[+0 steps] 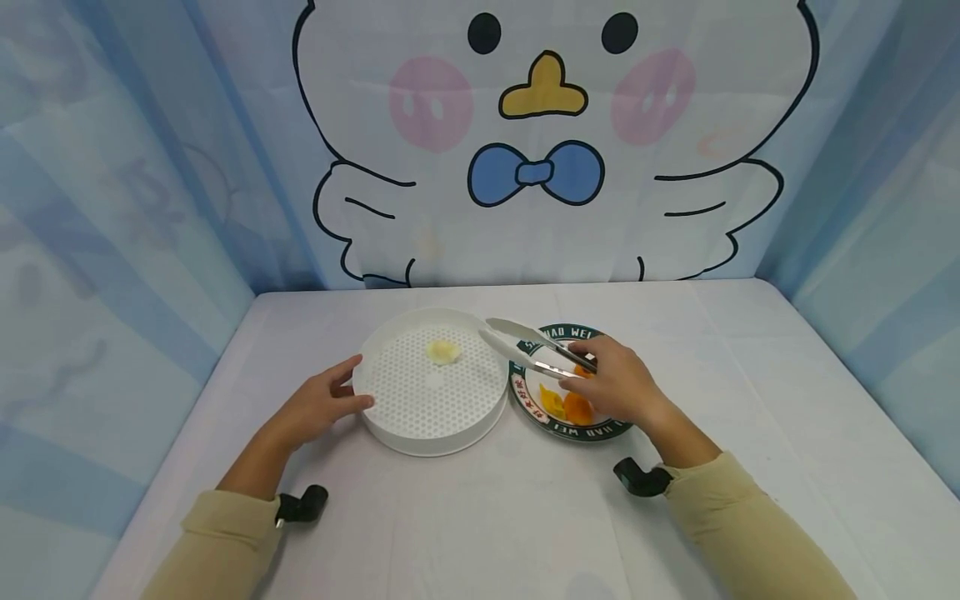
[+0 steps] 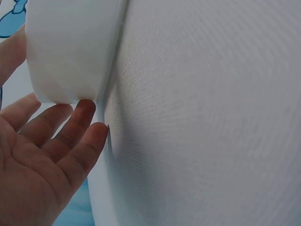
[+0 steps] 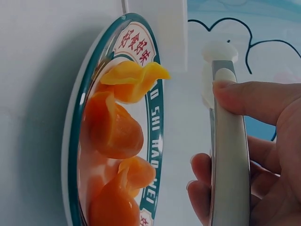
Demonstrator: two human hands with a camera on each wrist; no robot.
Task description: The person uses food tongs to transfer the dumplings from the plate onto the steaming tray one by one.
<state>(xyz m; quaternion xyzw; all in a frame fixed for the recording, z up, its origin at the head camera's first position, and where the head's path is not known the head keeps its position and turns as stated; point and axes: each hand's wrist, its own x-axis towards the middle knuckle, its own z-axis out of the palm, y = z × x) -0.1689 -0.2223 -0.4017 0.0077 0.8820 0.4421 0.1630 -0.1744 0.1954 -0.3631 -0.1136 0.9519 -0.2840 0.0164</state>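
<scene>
We see the left forearm slant in from the near left of the worktop (image 1: pixel 465 517), the left hand (image 1: pixel 322 404) resting against the left side of the round white tray (image 1: pixel 420 412) with its fingers loosely bent and spread, thumb apart on the near side, touching the wall rather than gripping it. The right forearm slants in from the near right, and the right hand (image 1: pixel 618 379) hangs above the plate (image 1: pixel 602 431), thumb pressed on one side and fingers bent round the other, pinching the tongs (image 1: pixel 536 364). We find the tongs' long axis running obliquely, handle end toward the worktop's right edge, tips pointing left and slightly toward the far edge, above the tray's right rim; their arms stand a little apart. The tray sits closer to the worktop's left edge than to its right, the plate just beside it on the right. We see a pale yellow piece (image 1: pixel 444 352) on the tray and a yellow piece (image 1: pixel 552 402) near an orange piece (image 1: pixel 578 408) on the plate
</scene>
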